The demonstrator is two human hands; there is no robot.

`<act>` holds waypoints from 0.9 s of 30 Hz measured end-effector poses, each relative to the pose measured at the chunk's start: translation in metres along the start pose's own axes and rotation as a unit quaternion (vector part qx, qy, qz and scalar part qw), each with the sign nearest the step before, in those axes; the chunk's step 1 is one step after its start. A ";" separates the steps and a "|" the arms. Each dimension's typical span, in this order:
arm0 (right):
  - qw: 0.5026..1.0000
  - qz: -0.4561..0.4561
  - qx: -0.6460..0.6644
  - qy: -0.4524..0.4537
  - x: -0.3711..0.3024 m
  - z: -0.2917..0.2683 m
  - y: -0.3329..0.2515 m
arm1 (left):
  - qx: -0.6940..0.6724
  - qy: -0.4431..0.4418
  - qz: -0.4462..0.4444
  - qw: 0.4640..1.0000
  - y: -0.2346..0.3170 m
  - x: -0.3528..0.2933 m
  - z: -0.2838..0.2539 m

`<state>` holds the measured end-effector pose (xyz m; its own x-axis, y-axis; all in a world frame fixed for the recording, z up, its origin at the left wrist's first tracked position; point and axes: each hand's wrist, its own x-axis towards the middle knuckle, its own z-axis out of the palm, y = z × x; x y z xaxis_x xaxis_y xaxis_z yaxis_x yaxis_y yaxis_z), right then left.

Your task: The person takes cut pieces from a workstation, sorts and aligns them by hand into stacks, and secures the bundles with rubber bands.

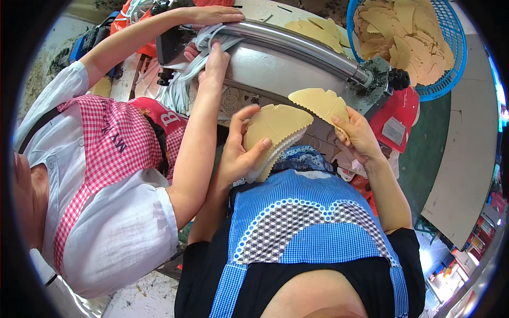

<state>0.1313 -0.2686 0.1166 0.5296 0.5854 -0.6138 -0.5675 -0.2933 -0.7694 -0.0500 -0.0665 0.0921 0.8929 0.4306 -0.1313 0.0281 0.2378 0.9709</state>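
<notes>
Big grey machine up front, blue basket of tan cutouts at its right. Left hand has its fingers wrapped round a stack of tan pieces; right hand pinches a single piece just beside it. Co-worker's hand rests on grey strips.

tan pieces are held over a blue checked apron, red gingham apron beside, blue basket

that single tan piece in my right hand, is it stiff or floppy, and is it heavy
Likely fairly stiff: the tan piece juts out flat from the right hand, pinched at one edge without drooping. Probably light, since it is thin. Its scalloped edge might chip.
</notes>
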 end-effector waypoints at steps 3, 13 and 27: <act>0.999 -0.002 0.023 0.024 0.004 0.005 -0.007 | -0.021 -0.015 -0.020 0.999 0.000 0.008 -0.005; 0.991 0.022 0.065 0.119 -0.010 -0.007 0.016 | 0.057 0.007 -0.056 0.997 -0.014 0.000 -0.025; 0.969 -0.049 0.241 0.023 0.078 -0.014 0.014 | 0.104 0.056 -0.055 0.991 0.002 0.003 -0.019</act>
<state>0.1737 -0.2378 0.0549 0.6176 0.5546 -0.5576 -0.7356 0.1565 -0.6591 -0.0558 -0.0487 0.0901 0.8238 0.5097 -0.2481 0.2243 0.1088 0.9684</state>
